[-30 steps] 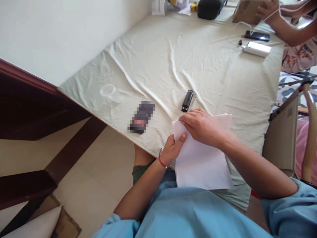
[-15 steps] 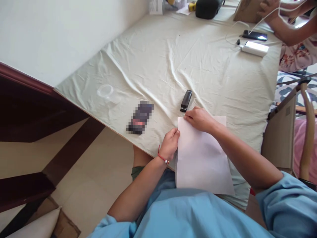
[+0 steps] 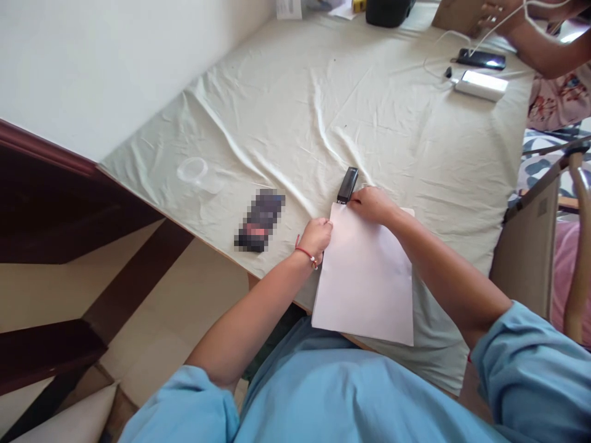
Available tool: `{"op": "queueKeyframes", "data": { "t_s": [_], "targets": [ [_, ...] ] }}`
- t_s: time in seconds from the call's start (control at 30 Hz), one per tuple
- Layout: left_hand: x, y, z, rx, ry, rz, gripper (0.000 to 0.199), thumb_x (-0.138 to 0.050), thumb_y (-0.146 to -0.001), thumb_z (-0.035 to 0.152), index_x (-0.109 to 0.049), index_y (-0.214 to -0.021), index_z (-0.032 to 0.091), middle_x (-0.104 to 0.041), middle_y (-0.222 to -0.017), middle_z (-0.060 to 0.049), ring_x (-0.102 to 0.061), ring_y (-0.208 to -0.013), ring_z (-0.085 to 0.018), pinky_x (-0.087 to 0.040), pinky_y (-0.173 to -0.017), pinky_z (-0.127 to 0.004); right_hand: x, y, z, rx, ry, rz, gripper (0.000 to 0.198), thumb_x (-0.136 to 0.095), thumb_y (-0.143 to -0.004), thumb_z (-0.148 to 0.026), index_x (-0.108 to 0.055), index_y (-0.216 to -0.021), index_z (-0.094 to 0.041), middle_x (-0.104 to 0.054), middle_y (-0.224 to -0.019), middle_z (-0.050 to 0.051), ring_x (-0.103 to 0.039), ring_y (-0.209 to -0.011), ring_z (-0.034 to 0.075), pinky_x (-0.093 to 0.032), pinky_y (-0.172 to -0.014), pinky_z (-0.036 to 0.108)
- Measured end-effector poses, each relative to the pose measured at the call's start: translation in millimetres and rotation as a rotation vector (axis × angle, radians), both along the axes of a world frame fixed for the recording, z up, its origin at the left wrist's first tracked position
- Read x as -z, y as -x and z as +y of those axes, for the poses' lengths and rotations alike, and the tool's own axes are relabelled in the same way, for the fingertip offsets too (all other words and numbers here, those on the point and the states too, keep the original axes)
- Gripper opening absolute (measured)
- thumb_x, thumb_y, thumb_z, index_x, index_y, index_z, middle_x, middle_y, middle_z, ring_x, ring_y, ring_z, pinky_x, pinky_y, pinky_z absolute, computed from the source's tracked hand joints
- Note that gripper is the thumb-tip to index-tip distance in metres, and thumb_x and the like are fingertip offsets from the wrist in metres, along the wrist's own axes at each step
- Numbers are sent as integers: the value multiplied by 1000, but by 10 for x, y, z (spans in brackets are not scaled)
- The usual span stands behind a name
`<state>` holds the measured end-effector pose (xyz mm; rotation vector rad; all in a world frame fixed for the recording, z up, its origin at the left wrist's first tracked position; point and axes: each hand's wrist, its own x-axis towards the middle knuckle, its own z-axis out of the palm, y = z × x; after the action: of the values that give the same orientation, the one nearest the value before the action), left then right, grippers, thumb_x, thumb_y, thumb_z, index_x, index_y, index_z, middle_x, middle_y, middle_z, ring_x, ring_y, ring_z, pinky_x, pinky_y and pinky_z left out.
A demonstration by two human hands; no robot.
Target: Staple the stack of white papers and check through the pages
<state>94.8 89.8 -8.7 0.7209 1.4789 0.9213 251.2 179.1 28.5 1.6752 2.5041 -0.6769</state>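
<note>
White paper sheets (image 3: pixel 367 277) lie in a stack at the table's near edge, overhanging it slightly. My left hand (image 3: pixel 317 239) is closed on their left edge near the upper corner, a red string bracelet on its wrist. At the top edge, my right hand (image 3: pixel 372 204) has its fingers curled on the paper, close beside the black stapler (image 3: pixel 348 184). The stapler's near end meets the upper left corner of the sheets; whether the paper is between its jaws I cannot tell. My right fingertips are partly hidden.
Left of the paper lie a pixelated phone (image 3: pixel 260 220) and a clear round plastic container (image 3: pixel 194 171). At the far right are a white power bank (image 3: pixel 481 85), another phone (image 3: pixel 481 59) and cables. Another person's hand (image 3: pixel 501 18) holds cardboard (image 3: pixel 457 15). A chair (image 3: pixel 526 240) stands right.
The paper stack has moved up the table and turned slightly, its upper left corner now at the stapler. Both my hands have moved forward with it.
</note>
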Motion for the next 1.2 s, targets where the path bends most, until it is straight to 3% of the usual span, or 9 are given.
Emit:
{"op": "queueKeyframes", "data": {
  "t_s": [0.17, 0.27, 0.43, 0.57, 0.67, 0.83, 1.0, 1.2],
  "targets": [
    [58, 2, 146, 39, -17, 196, 17, -61, -76, 16, -58, -59, 19, -53, -57, 1, -49, -62, -16, -36, -62, -27, 39, -22, 69, 33, -9, 6, 31, -48, -95, -28, -78, -96, -20, -77, -101, 12, -66, -95, 27, -40, -77, 35],
    [85, 11, 189, 49, -3, 205, 15, -62, -74, 18, -58, -59, 19, -52, -56, 0, -50, -63, -18, -37, -65, -28, 48, -151, 116, 42, 3, 44, 30, -51, -93, -31, -79, -96, -20, -77, -97, 10, -65, -91, 26, -40, -76, 35],
    [83, 39, 171, 50, -14, 176, 12, -59, -76, 22, -61, -65, 18, -55, -61, 0, -52, -65, -18, -38, -65, -28, 19, -749, 167, 121, 88, 159, 25, -56, -88, -32, -77, -89, -19, -75, -88, 6, -63, -81, 21, -42, -73, 32],
    [73, 37, 146, 42, -37, 176, 15, -57, -79, 21, -62, -66, 18, -55, -62, 1, -50, -66, -16, -38, -67, -26, 13, -1298, 110, 194, 208, 289, 27, -62, -84, -43, -78, -84, -21, -74, -83, 3, -62, -80, 21, -43, -72, 32],
    [58, 21, 141, 34, -53, 204, 16, -58, -79, 19, -61, -63, 18, -53, -60, 2, -49, -66, -15, -37, -68, -26, 39, -1505, 20, 225, 286, 360, 31, -66, -81, -50, -80, -84, -23, -74, -85, 3, -61, -81, 21, -43, -75, 34],
    [36, 1, 126, 37, -66, 293, 17, -57, -81, 19, -66, -67, 16, -54, -62, 1, -47, -64, -15, -36, -67, -27, 134, -1541, -93, 352, 263, 407, 34, -71, -77, -56, -78, -80, -22, -71, -77, 4, -55, -72, 19, -39, -68, 34],
    [80, 13, 112, 128, -133, 497, 23, -49, -91, 20, -68, -79, 15, -57, -67, 0, -51, -70, -17, -36, -68, -28, 160, -1527, -145, 346, 219, 360, 25, -70, -80, -46, -76, -78, -22, -68, -73, 1, -53, -69, 17, -38, -65, 31],
    [130, 20, 149, 204, -188, 625, 25, -49, -92, 19, -65, -74, 17, -56, -67, 0, -51, -71, -17, -36, -70, -28, 78, -1456, -176, 374, 167, 207, 20, -70, -83, -34, -71, -67, -21, -65, -64, -1, -50, -61, 14, -37, -61, 30]
  ]
}}
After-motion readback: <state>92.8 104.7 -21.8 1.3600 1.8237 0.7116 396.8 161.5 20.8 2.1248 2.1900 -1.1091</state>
